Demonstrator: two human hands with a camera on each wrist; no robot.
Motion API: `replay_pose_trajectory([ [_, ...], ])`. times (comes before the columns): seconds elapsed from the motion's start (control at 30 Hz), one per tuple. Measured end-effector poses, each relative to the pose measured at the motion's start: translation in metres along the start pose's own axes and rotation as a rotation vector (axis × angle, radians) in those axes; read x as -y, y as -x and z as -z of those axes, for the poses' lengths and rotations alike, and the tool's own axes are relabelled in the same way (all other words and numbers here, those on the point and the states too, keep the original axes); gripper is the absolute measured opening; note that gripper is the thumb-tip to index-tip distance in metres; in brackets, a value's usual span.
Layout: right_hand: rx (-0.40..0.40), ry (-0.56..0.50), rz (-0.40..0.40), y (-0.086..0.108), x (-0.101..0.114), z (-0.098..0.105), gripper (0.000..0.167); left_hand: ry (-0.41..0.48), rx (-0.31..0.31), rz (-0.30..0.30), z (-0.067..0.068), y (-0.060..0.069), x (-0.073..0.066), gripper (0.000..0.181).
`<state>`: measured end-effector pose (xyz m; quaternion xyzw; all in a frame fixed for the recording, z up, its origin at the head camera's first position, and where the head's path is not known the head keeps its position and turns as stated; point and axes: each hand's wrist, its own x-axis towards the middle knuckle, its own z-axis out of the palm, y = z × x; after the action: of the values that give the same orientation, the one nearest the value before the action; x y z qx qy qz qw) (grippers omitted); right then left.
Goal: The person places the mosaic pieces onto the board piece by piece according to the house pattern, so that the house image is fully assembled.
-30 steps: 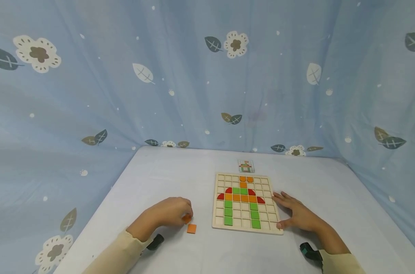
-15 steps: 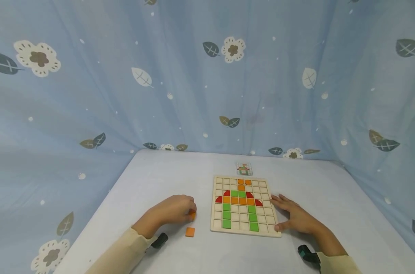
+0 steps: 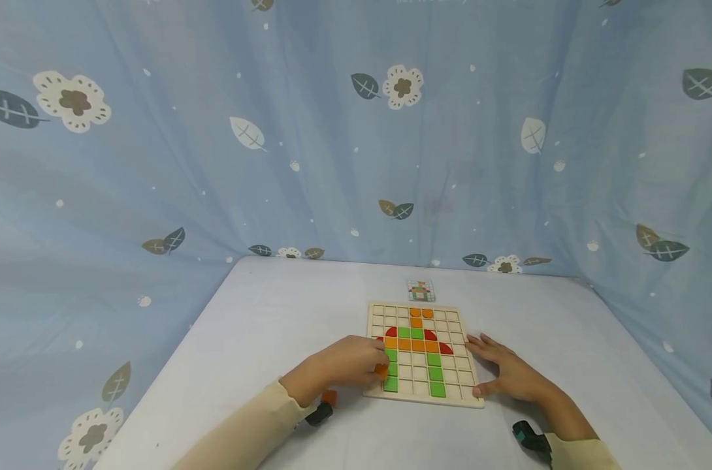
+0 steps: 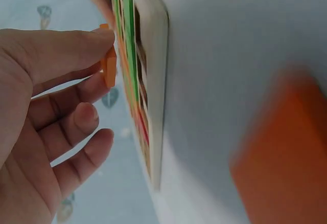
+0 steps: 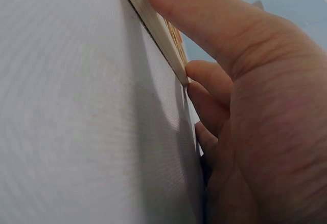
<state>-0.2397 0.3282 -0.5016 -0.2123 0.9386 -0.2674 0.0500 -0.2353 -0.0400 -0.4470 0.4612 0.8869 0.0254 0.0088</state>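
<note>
My left hand [image 3: 351, 361] pinches an orange square tile [image 4: 110, 70] between thumb and fingertips. It holds the tile above the left side of a wooden grid board [image 3: 420, 373], hiding part of that edge. Green, orange and red tiles lie in the board's cells, forming a figure with two orange round tiles at its top. At the board's right edge rests my right hand [image 3: 507, 372], fingers spread and extended, with thumb and fingertips touching the rim. A second orange square tile [image 3: 329, 397] lies on the table beneath the left wrist, blurred in the left wrist view.
A small pattern card [image 3: 420, 291] showing a similar figure lies behind the board. The white table [image 3: 285, 294] ends at a blue curtain [image 3: 309, 150] printed with leaves and flowers. Each wrist bears a dark camera mount [image 3: 319, 414].
My left hand has moved right with the pinched orange tile, from the table beside the board to over its left side. The right hand stays at the board's edge.
</note>
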Motion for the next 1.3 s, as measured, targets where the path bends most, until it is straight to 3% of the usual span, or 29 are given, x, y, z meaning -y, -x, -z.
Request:
replay_pose_trajectory([
  [0.3, 0.003, 0.002, 0.003, 0.001, -0.001, 0.000, 0.107, -0.018, -0.014, -0.054, -0.008, -0.026, -0.025, 0.004],
  [0.63, 0.007, 0.011, -0.014, 0.000, -0.002, 0.001, 0.108, 0.019, -0.026, -0.070, -0.017, -0.037, -0.031, 0.006],
  [1.03, 0.007, 0.017, -0.014, 0.000, -0.004, 0.000, 0.108, 0.043, 0.043, -0.038, -0.013, -0.036, -0.030, 0.012],
  [1.17, 0.008, 0.009, -0.007, 0.000, -0.004, -0.001, 0.107, 0.043, 0.032, -0.030, -0.006, -0.027, -0.024, 0.009],
  [1.3, 0.006, 0.008, -0.004, 0.000, -0.005, -0.001, 0.107, 0.056, 0.038, 0.006, 0.003, -0.010, -0.014, 0.011],
])
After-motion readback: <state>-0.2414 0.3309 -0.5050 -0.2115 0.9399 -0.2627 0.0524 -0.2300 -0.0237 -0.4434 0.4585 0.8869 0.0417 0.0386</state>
